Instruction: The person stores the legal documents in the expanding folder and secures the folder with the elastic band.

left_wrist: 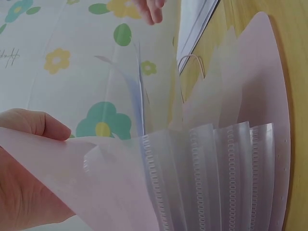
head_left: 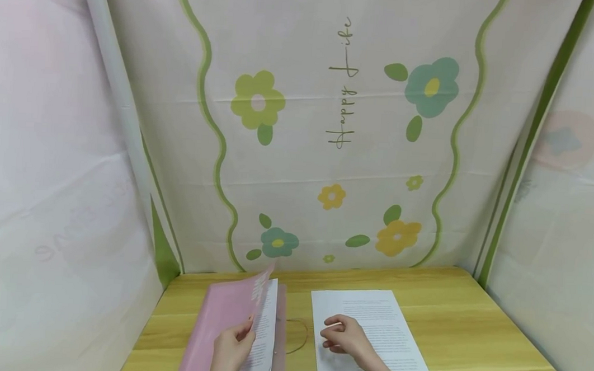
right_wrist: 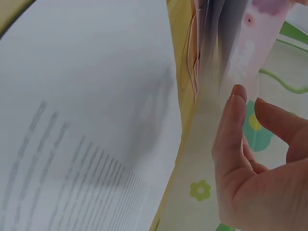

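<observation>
A pink expanding file folder (head_left: 222,310) lies at the left of the table, its front cover lifted. My left hand (head_left: 230,351) pinches that cover's edge between thumb and fingers. Pleated clear pocket sides (left_wrist: 231,173) fan out behind the cover in the left wrist view. Printed paper (head_left: 269,318) shows inside the folder. To its right, a printed sheet (head_left: 385,324) lies flat. Above this sheet hovers my right hand (head_left: 348,338), fingers loosely bent and thumb apart from them, holding nothing.
A thin elastic loop (head_left: 306,337) extends from the folder's right side onto the wood-grain table (head_left: 491,336). Flower-patterned cloth (head_left: 299,152) rises behind the table's far edge, and pale cloth walls (head_left: 49,195) stand on both sides.
</observation>
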The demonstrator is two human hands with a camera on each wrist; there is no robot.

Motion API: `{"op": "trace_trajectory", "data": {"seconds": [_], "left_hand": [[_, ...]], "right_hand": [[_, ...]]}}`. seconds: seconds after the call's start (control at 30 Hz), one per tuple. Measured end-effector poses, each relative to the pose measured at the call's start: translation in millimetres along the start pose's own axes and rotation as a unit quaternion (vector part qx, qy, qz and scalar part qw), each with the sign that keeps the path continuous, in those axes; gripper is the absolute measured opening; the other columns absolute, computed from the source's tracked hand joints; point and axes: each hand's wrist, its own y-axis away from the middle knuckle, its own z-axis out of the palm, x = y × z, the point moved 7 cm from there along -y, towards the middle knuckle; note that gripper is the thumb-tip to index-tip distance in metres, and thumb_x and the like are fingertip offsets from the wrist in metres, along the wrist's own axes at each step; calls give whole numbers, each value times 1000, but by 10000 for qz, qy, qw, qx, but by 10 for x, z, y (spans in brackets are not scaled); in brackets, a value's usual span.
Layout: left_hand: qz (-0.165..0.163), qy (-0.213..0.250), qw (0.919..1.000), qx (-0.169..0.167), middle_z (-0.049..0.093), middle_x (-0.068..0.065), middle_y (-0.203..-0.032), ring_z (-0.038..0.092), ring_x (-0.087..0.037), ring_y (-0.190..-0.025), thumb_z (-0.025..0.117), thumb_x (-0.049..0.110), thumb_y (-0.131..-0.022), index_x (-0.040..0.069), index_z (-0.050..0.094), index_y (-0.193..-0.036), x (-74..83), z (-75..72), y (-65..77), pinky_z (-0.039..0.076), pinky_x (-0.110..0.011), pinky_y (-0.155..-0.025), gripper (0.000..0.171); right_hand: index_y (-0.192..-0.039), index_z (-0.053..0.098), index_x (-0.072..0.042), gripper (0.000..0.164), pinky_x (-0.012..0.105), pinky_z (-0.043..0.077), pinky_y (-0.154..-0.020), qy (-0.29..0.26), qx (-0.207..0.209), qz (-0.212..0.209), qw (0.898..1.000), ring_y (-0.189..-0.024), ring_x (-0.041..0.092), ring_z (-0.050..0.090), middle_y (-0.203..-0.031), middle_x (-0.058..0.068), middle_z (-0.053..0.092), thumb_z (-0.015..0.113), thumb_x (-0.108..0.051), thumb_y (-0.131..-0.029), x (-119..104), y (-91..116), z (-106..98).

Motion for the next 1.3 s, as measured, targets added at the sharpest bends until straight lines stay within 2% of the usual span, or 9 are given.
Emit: {"op": "trace_trajectory", "data": {"seconds": [0.3,0.6,0.8,1.03,1.3], "left_hand": [[-38,-10,10000,-25,74,-22,-109,70,-36,-106,64,11,-83,-4,70,-115,-18,-10,-2,55,-49,-88,36],[202,-69,9998,9,76,-19,-106,71,-34,-104,66,12,-83,-2,72,-113,0,-15,18,55,-48,-88,34],[121,-76,9999,82,75,-19,-107,71,-34,-105,65,12,-82,-1,72,-113,1,-12,12,55,-48,-89,34],[128,0,9999,100,75,-21,-108,71,-35,-104,64,10,-81,-2,72,-112,7,-1,5,56,-47,-87,34],[172,-51,9998,48,75,-19,-108,70,-35,-106,65,10,-81,-1,72,-112,-18,3,11,55,-49,-89,34]], "right_hand": [[-117,57,11,40,35,60,-66,200,252,77,9995,-72,19,72,-94,20,75,69,-13,-88,63,13,-250],[-118,56,12,42,35,60,-66,278,484,220,9982,-75,20,73,-96,21,74,69,-13,-88,150,76,-524],[-119,56,12,43,33,59,-66,358,687,410,9961,-74,19,73,-95,19,74,70,-14,-87,188,109,-709],[-119,55,13,43,31,59,-66,392,744,396,9957,-77,20,73,-97,19,74,69,-14,-88,264,172,-893],[-119,55,12,43,30,58,-65,542,1213,707,9886,-75,17,72,-92,13,74,70,-12,-87,417,211,-1133]]}}
